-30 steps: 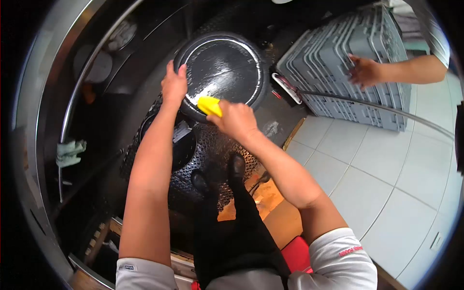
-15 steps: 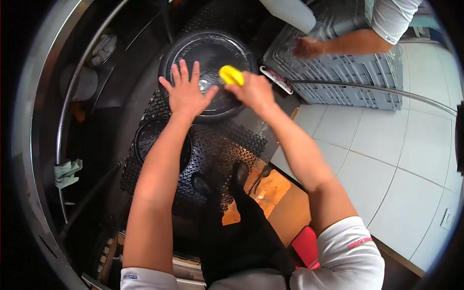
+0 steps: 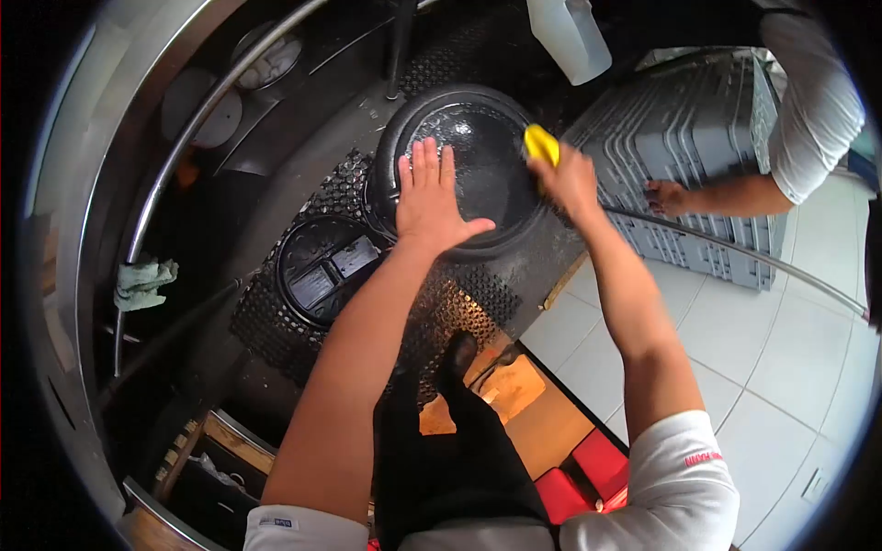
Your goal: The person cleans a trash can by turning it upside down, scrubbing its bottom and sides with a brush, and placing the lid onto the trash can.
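Note:
A large round black tub or lid [image 3: 487, 179] lies with a wet, glossy surface in front of me. My left hand [image 3: 427, 207] rests on its left part, fingers stretched and holding nothing. At the right rim, my right hand [image 3: 571, 184] grips a yellow scrubber [image 3: 540, 144]; the hand is slightly blurred. To the lower left, a smaller round black container [image 3: 296, 250] sits on the floor, partly behind my left forearm.
Stacked grey crates [image 3: 680, 115] stand at the upper right, where another person's hand [image 3: 669, 196] touches them. A metal rail [image 3: 744, 246] runs in front. Perforated black matting [image 3: 482, 286] lies underfoot, beside white tiles [image 3: 721, 340]. A cloth [image 3: 145, 285] hangs on the left rail.
The view has shifted, so the black round piece appears further right. My right hand has moved with the scrubber to its right edge. The other person's hand has moved lower along the crates.

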A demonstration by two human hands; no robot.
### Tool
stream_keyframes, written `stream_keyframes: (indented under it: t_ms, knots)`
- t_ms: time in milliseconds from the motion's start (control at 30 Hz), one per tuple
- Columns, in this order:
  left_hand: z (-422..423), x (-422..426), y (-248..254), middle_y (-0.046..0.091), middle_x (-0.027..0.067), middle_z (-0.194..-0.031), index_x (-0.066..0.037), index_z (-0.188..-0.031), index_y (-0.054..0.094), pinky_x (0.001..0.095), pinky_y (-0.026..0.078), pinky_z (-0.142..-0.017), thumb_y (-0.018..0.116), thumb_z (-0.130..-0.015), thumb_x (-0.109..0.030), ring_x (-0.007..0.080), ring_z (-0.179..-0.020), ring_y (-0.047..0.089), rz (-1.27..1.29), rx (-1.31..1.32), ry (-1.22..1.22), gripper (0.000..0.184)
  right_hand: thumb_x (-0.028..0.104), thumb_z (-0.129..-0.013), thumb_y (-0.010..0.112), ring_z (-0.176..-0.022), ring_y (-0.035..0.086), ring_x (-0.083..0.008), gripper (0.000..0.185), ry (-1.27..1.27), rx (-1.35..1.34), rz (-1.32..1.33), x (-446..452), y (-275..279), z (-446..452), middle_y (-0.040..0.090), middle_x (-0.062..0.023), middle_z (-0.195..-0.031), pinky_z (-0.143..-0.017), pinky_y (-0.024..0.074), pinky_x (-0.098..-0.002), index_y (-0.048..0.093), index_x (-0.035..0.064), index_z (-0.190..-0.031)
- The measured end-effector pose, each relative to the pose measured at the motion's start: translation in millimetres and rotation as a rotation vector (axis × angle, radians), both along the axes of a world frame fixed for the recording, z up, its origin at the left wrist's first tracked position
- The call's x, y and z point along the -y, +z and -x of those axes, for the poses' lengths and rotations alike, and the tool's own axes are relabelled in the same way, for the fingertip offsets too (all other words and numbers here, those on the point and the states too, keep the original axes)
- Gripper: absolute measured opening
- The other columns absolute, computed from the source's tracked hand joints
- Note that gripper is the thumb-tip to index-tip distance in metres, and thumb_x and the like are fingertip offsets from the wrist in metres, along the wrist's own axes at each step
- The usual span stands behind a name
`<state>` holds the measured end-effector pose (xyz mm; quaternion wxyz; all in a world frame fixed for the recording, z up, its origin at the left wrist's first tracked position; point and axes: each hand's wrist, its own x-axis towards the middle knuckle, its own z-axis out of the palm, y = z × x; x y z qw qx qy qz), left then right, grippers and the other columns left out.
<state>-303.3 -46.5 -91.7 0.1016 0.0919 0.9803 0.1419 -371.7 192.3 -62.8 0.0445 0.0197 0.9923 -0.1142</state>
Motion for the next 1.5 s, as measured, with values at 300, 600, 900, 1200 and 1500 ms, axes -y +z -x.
stream_keyframes:
  t_ms: [300, 600, 900, 1200, 1500]
  knots:
    - [-7.2, 13.0, -3.4, 0.011, 0.0282, -0.164, 0.008, -0.155, 0.019, 0.0612, 0.008, -0.121, 0.065, -0.062, -0.087, 0.0404, -0.154, 0.007, -0.102, 0.043, 0.3, 0.14, 0.053, -0.076, 0.079, -0.087, 0.071, -0.0403, 0.056, 0.097, 0.171, 0.144, 93.0, 6.7, -22.1, 0.072, -0.026, -0.09, -0.078, 0.0563, -0.049, 0.073, 0.0038, -0.103]
    - [-9.1, 12.0, -12.2, 0.01, 0.0254, -0.165, 0.007, -0.156, 0.014, 0.0579, 0.028, -0.116, 0.078, -0.054, -0.079, 0.0374, -0.154, 0.011, -0.261, -0.016, 0.55, 0.148, 0.059, -0.071, 0.078, -0.09, 0.073, -0.0332, 0.063, 0.426, 0.282, 0.128, 217.7, 0.4, 106.0, 0.074, -0.0202, -0.098, -0.081, 0.0569, -0.0423, 0.076, 0.0048, -0.102]
    - [-9.5, 20.6, -18.4, 0.016, 0.0294, -0.162, 0.01, -0.154, 0.016, 0.0479, 0.031, -0.117, 0.087, -0.051, -0.068, 0.0414, -0.147, 0.026, -0.385, -0.085, 0.669, 0.147, 0.056, -0.081, 0.077, -0.091, 0.074, -0.0347, 0.06, 0.051, 0.006, -0.111, 95.8, -16.7, 132.9, 0.074, -0.0214, -0.095, -0.081, 0.056, -0.0451, 0.074, 0.0022, -0.107]
    - [-44.5, 48.7, -35.8, 0.036, 0.0297, -0.154, -0.008, -0.158, 0.021, 0.0464, 0.042, -0.11, 0.091, -0.069, -0.038, 0.0447, -0.135, 0.047, -0.95, 0.211, 1.021, 0.116, 0.058, -0.08, 0.075, -0.085, 0.072, -0.0411, 0.063, 0.356, 0.12, -0.049, 91.8, 11.9, -11.7, 0.072, -0.0264, -0.089, -0.079, 0.057, -0.0476, 0.072, -0.0031, -0.098]
    - [-58.4, 36.1, -42.7, 0.031, 0.0302, -0.155, -0.006, -0.159, 0.007, 0.0473, 0.038, -0.115, 0.085, -0.076, -0.031, 0.0448, -0.14, 0.04, -1.177, 0.341, 0.876, 0.116, 0.049, -0.077, 0.08, -0.083, 0.071, -0.0413, 0.05, 0.717, 0.267, 0.043, 192.4, 14.1, -22.4, 0.071, -0.0254, -0.086, -0.081, 0.0546, -0.0487, 0.073, 0.0031, -0.097]
